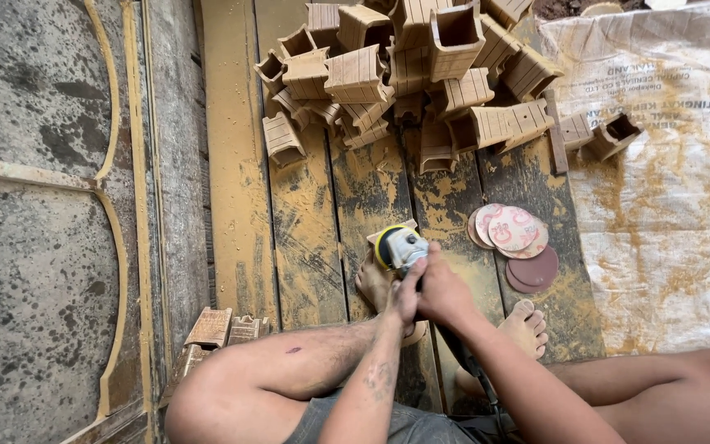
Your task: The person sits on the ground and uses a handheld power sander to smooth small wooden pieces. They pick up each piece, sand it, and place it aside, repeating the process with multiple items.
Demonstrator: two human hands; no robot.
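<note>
Both hands closed on grinder (400, 247): right hand (445, 292) over body, left hand (407, 292) beside; long axis runs toward wood blocks (408, 70) ahead.

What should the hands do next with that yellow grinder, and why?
Probably keep both hands steady on the grinder and press it gently onto the small wooden piece pinned by the foot. The tool sits right over that piece, and a big pile of carved blocks waits beyond, with sanding discs beside.
</note>
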